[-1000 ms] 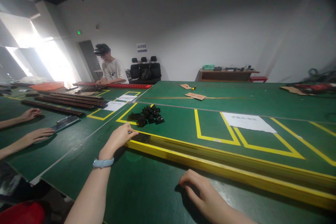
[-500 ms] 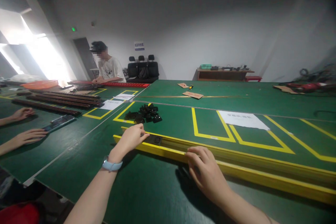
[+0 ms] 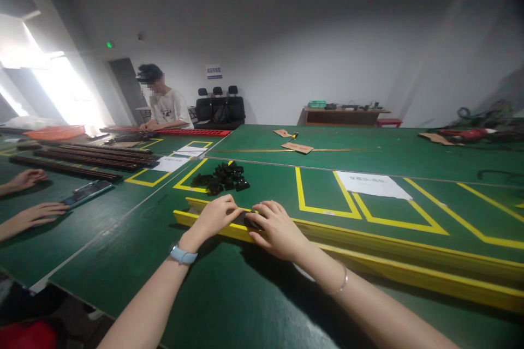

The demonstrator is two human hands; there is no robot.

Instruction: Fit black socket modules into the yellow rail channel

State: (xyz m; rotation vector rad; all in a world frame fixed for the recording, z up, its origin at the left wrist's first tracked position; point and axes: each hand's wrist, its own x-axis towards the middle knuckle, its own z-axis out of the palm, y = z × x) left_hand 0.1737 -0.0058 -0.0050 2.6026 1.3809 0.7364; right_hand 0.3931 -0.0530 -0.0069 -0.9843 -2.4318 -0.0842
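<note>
Since the earlier frames, your right hand has travelled left along the yellow rail and now sits just beside your left hand, both near the rail's left end. Your left hand lies palm down across the rail, fingers loosely curled over its top edge; a light blue wristband shows on that wrist. Your right hand also lies palm down, fingers bent and pressing on a small black part seated in the rail's channel between the two hands. Neither hand encloses anything; both rest on the rail and the part. A thin bracelet circles your right wrist.

The rail lies flat on the green table and runs from the hands off to the right.

Beyond the hands, a pile of black parts sits at a yellow tape corner, well apart from the rail. To its right, a white sheet lies beside a yellow tape outline.

At the left edge, another person's two hands rest beside a flat device. Dark rails lie further back. A seated person works at the far end, beside a red rail.
</note>
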